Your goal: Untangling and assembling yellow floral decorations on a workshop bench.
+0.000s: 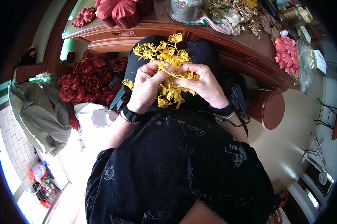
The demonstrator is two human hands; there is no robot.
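Note:
Above my lap, both hands grip a branching spray of yellow artificial flowers (183, 56), with small fan-shaped blooms on thin yellow stems. My left hand (149, 83) pinches a stem between thumb and fingers. Close beside it, my right hand (206, 83) is closed on the same spray, thumb and fingertips pressed to a stem. Blooms stick out above the hands, and others hang below between the wrists. Each wrist wears a dark strap with a device attached.
Ahead stands a dark wooden table (153, 31) with drawers. On it are a metal tin (184, 11), a crumpled cloth (224, 23), dried plant bits (248, 20) and red-pink flower pieces (287, 54). Dark red flowers (90, 78) heap at left beside a grey-green sack (41, 112). A round reddish stool (273, 110) stands right.

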